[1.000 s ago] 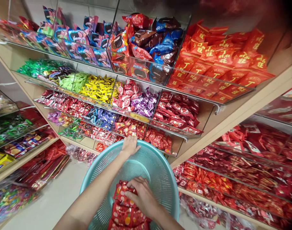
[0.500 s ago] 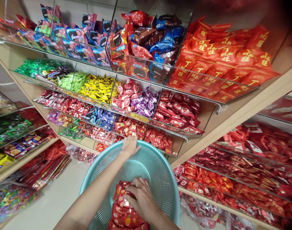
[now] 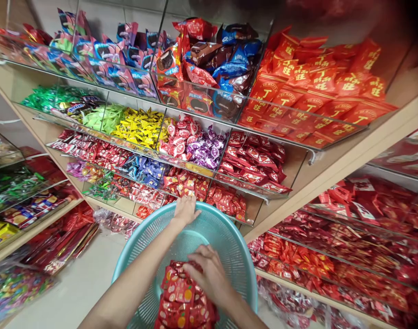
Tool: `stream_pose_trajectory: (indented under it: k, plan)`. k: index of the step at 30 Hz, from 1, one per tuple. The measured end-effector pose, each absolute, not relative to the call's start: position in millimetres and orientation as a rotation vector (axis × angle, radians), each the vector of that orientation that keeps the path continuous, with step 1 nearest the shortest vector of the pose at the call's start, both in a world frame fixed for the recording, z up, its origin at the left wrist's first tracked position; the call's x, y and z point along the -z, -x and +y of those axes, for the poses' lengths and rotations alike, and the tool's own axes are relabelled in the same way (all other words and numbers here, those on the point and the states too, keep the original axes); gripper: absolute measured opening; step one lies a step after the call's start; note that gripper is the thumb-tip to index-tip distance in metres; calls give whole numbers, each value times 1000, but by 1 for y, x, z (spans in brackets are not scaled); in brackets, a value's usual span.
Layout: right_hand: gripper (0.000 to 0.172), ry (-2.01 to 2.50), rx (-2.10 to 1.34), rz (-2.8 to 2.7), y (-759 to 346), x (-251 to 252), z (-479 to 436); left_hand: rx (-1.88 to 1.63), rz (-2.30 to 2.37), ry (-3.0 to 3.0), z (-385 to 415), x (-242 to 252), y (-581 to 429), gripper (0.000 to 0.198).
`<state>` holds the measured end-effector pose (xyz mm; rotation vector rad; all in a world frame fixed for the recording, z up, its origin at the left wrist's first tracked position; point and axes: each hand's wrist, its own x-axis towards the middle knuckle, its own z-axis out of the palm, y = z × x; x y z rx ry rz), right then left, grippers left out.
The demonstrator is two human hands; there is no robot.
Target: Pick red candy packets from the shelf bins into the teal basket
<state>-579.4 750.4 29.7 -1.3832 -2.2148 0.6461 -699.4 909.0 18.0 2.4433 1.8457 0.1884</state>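
A teal perforated plastic basket (image 3: 241, 249) stands in front of me, against the shelves. My left hand (image 3: 186, 209) lies over its far rim, fingers hooked across the edge and thumb stretched to the right. Inside the basket, on the near side, is a pile of red candy packets (image 3: 177, 292) printed with orange fruit. My right hand (image 3: 209, 269) hovers at the right edge of that pile, fingers curved and thumb apart. Nothing shows in its grasp, though its underside is hidden. Similar red packets (image 3: 184, 183) lie on the low shelf just beyond the rim.
Glass-fronted shelves hold yellow-wrapped candies (image 3: 140, 128), purple-wrapped candies (image 3: 209, 148) and large red packets (image 3: 318, 87). The lower glass edges overhang the basket's far side. More stocked shelves (image 3: 332, 237) stand at right. Pale floor (image 3: 92, 274) lies at left, beside bagged candy (image 3: 17, 288).
My right hand has moved slightly up and to the right, uncovering more of the red packets. My left hand stays on the basket rim.
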Motion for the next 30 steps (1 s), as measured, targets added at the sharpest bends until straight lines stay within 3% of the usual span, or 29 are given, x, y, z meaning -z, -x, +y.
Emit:
stream_pose_trajectory:
  k: [9,16,23,30]
  plan:
    - [25,1454,-367,-1784,522,-20,876,-206,1849,-2432,908,-17,700,47]
    - [52,1652,-512,-1789,524,7,957,-210,1847,-2444,908,-17,701,48]
    - [31,1453,-805,-1458,532,15,977,-233,1847,-2452,910,-14,702,49]
    - [35,1318,-881,-967,496,-3,967,-203,1847,-2429,910,-17,702,46]
